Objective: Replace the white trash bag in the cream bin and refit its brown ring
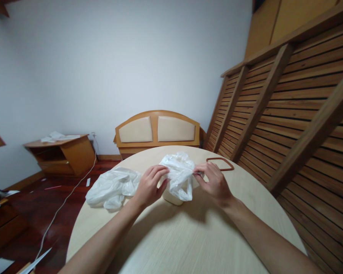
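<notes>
Bag handling, two-handed: R hand point(215, 184) was pinched on white bag point(179, 167); L hand point(151, 185) touched it, grip unclear. Next move prob. called for gentle, coordinated fingertip ctrl.

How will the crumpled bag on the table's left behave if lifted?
The crumpled bag is probably floppy: its folds slump onto the table. Likely light, given the thin, translucent film, though any contents are hidden.

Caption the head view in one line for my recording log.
Two bare hands grip a crumpled white plastic bag above a round, pale table.
</notes>
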Tool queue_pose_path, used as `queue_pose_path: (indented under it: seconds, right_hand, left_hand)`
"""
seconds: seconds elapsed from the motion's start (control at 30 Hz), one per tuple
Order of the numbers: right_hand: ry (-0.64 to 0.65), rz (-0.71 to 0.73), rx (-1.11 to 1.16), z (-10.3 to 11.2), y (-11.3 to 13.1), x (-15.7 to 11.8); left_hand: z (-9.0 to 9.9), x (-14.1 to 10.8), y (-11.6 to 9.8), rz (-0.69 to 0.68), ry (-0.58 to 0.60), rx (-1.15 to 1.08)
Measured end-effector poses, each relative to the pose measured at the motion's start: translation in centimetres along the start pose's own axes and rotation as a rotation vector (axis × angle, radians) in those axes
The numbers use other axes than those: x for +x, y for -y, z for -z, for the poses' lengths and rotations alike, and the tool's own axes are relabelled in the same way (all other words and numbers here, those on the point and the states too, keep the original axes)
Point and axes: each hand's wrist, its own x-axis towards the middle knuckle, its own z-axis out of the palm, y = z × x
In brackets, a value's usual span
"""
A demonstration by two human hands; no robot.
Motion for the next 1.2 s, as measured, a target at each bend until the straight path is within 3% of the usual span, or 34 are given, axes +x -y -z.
queue_pose_path:
  seconds: [0.27,0.57,0.97,1.2]
  right_hand:
    - [-0.159,-0.335,0.059,0.7,-2.0,0.0]
    - [-0.271,-0.547,0.028,1.1,-5.9,-1.2]
    - [-0.391,-0.596,0.228,1.4,-7.2,-1.3]
    - [-0.279,-0.466,0.263,1.6,-6.1,-1.5]
  left_hand:
    - [0.3,-0.1,0.0,0.090,0.037,-0.002]
    - [0.0,0.0,0.3,0.084,0.022,0.034]
    - [0.1,-0.3,1.1,0.062,0.011,0.040]
    - [0.3,-0.5,2.1,0.194,0.019,0.071]
